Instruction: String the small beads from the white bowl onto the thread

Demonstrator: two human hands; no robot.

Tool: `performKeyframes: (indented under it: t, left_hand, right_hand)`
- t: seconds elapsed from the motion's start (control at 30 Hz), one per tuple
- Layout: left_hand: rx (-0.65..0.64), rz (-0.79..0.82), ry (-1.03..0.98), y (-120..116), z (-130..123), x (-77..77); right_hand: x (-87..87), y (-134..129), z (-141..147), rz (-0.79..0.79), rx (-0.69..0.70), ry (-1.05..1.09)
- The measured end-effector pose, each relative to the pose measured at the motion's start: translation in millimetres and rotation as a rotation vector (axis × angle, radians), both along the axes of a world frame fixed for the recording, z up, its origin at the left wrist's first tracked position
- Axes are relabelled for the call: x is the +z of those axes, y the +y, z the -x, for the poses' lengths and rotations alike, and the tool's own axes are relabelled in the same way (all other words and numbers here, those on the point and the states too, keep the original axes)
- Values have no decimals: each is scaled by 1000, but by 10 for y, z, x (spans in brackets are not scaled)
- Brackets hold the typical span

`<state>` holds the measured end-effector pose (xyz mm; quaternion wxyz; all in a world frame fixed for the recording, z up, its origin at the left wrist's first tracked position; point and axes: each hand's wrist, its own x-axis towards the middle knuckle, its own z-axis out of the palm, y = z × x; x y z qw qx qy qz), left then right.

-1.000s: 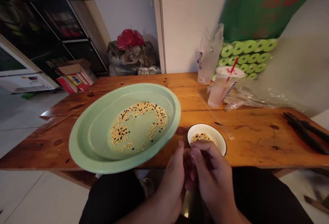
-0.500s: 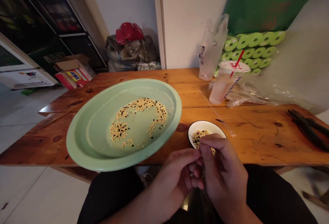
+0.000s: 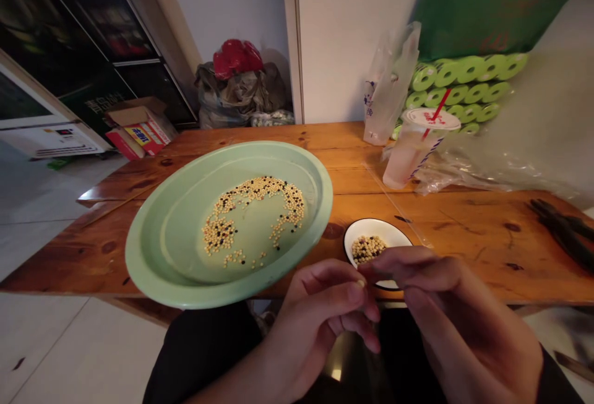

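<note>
Between the thumb and index finger of my left hand (image 3: 320, 317), a small round pale-yellow bead or bean (image 3: 361, 283) is pinched; I cannot tell which it is. My right hand (image 3: 455, 311) hovers just to the right, its thumb close against the bent fingers. What those fingers hold, if anything, does not show. Behind the hands, a white dark-rimmed bowl (image 3: 392, 234) contains mixed yellow and dark pieces (image 3: 369, 247); the right fingers cover its front part. To the left, a large green basin (image 3: 171, 231) has many yellow and black pieces (image 3: 253, 189) spread in a curve.
A wooden table (image 3: 464, 224) bears everything. A lidded drink cup (image 3: 413, 150) with red straw, a plastic bag (image 3: 390, 94) and clear wrapping (image 3: 482, 172) stand at the back right. Dark-handled pliers (image 3: 563, 231) lie far right. An open carton (image 3: 139, 125) sits beyond the table's left.
My hands have moved apart; the right one has shifted right and more of the bowl shows. The yellow piece in my left fingers is now visible. The view has shifted slightly.
</note>
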<state>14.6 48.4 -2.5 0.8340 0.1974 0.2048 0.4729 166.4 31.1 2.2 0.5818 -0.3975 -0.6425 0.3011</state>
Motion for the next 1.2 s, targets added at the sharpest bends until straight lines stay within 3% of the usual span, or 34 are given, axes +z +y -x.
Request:
performKeyframes:
  t: [0.3,1.2]
  left_hand:
    - [31,-110,-80,-20,21,19]
    - [40,-71,-6,-20,24,10]
  right_hand:
    - [46,-36,-37,6,71,-88]
    - [32,-53,-49,2,82,-123]
